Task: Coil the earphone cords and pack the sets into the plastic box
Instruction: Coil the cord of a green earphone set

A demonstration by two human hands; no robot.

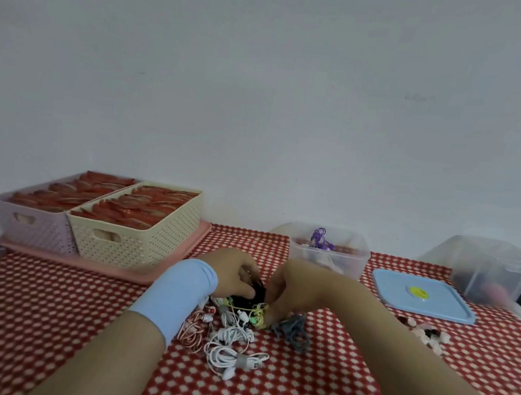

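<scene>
Two hands meet low over the counter: left hand and right hand both pinch a black earphone set between them, fingers curled round it. Coil axis is hidden by fingers, cannot tell. Plastic box stands open just beyond and slightly right of the hands, so the right hand is nearer; likely a short forward-right reach. Purple set is already inside. Pile of earphones lies just under the hands, uncoiled work left. Blue lid lies right of the box.
</scene>
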